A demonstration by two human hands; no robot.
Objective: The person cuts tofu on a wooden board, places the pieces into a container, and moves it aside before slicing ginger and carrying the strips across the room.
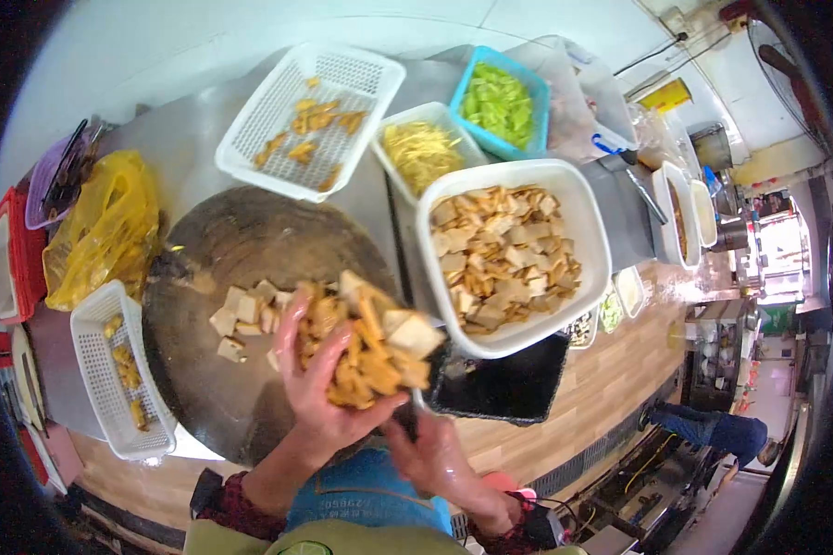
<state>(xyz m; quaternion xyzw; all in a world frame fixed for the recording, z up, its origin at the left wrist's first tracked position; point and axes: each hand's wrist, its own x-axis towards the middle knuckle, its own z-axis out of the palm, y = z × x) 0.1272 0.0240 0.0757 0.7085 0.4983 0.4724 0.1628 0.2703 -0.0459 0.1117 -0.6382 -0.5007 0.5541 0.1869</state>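
Note:
My left hand (319,402) is curled against a heap of brown-edged sliced tofu (370,356), lifted over the right side of the round wooden chopping board (250,231). My right hand (435,458) grips the dark handle of a knife (404,418); most of its blade is hidden under the heap. Several loose tofu pieces (242,310) lie on the board beside my left fingers. Just beyond the heap, to the right, stands a white tub (594,254) holding many similar cut pieces.
A white perforated basket (236,157) with brown pieces sits behind the board, and a smaller one (97,370) at left. Pale shreds (421,153) and a blue basket (460,83) of green slices are at the back. A yellow bag (102,231) lies left. Another person (713,430) stands far right.

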